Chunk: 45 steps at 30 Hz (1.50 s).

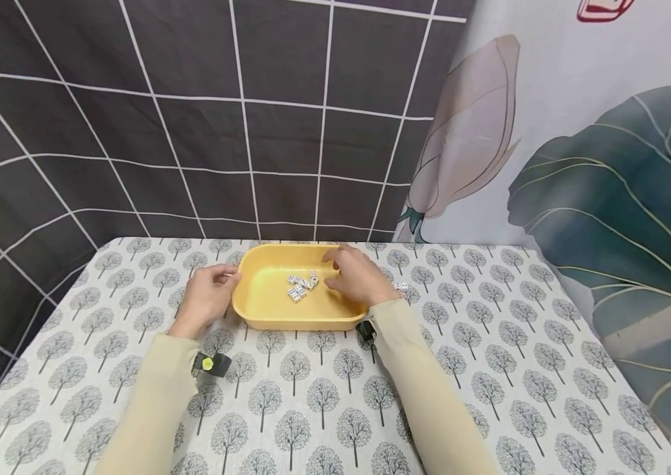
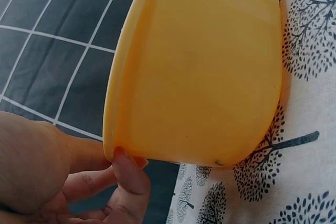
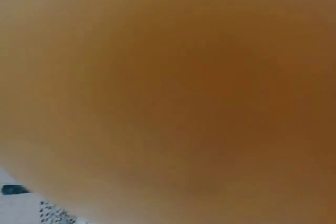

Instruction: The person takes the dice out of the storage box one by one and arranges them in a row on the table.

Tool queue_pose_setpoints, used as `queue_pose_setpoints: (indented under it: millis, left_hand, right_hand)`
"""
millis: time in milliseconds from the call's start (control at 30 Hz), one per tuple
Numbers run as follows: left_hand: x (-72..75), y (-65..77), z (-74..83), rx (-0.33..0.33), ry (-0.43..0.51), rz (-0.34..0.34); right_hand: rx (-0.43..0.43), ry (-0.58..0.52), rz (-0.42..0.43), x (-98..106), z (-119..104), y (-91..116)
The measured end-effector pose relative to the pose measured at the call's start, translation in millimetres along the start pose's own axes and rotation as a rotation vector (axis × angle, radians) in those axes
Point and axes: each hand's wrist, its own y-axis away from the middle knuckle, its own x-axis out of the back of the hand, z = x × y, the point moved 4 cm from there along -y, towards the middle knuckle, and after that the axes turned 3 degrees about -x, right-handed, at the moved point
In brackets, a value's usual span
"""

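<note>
“Dice are lying where?”
“Inside the tub, others right of it.”
“Around it?”
“Left hand is pinching its left rim; right hand is hovering over its right end, fingers parted, holding nothing visible.”

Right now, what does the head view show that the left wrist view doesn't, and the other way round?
Only the head view: small white dotted dice inside the glossy yellow rounded tray, beige sleeves and a white flower-and-leaf-print cloth.

Only the left wrist view: a small dark mark low on the tray's outer wall, and a close look at fingers pinching its rim.

Both: the tray, the left hand, the dark white-lined grid cloth and the white tree-print tablecloth.
</note>
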Motion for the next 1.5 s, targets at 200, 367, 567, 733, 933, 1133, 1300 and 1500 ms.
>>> queue_pose_setpoints:
  millis: [200, 367, 567, 733, 933, 1133, 1300, 1500]
  left_hand:
    - [-0.3, -0.6, 0.3, 0.001, 0.003, -0.002]
    - [-1.0, -0.7, -0.6, 0.009, -0.001, -0.003]
    - [-0.7, -1.2, -1.5, 0.006, 0.003, 0.007]
    - [-0.1, -0.6, -2.3, 0.019, 0.012, -0.002]
    - [0.1, 0.3, -1.3, 0.028, 0.02, -0.004]
    - [-0.8, 0.0, 0.3, 0.022, 0.004, -0.006]
    - [-1.0, -0.1, -0.6, 0.024, 0.002, -0.008]
    - [-0.4, -1.1, -1.0, 0.013, -0.004, 0.002]
  right_hand:
    - [0.011, 0.035, -0.026, -2, -3, -6]
    - [0.034, 0.041, -0.04, -7, -3, -8]
    - [0.021, 0.035, -0.112, -19, -3, -9]
    - [0.021, 0.061, -0.118, -23, -5, -9]
    - [-0.007, 0.088, -0.074, -22, -6, -8]
    - [-0.001, 0.085, -0.067, -20, -5, -6]
    - [0.021, 0.082, -0.065, -19, -5, -4]
    - [0.035, 0.072, -0.061, -14, -6, -2]
